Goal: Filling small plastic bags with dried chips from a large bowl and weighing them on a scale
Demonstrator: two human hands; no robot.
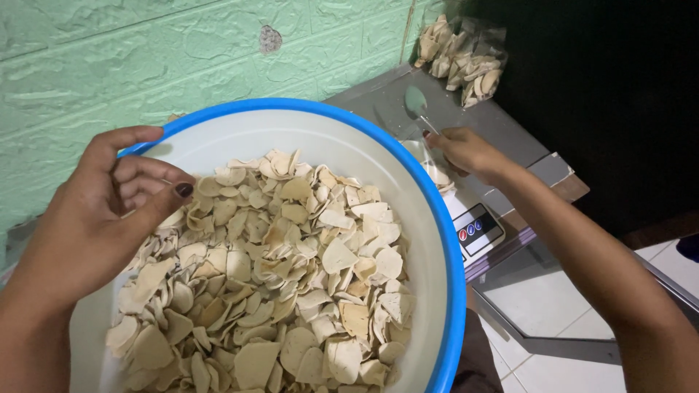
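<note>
A large white basin with a blue rim (445, 240) fills the lower middle and holds a heap of pale raw crackers (291, 276). My left hand (109, 211) hovers over the heap's left side, fingers curled around a few crackers. My right hand (466, 153) reaches past the basin's right rim and pinches the handle of a metal spoon (416, 103) over a small bag of crackers (437, 175) that sits on a digital scale (477, 229).
A clear plastic bag of crackers (462, 62) lies at the back of the grey surface (502, 124). A green textured wall (145, 65) stands behind the basin. White floor tiles (553, 313) show at the lower right, a dark area at the upper right.
</note>
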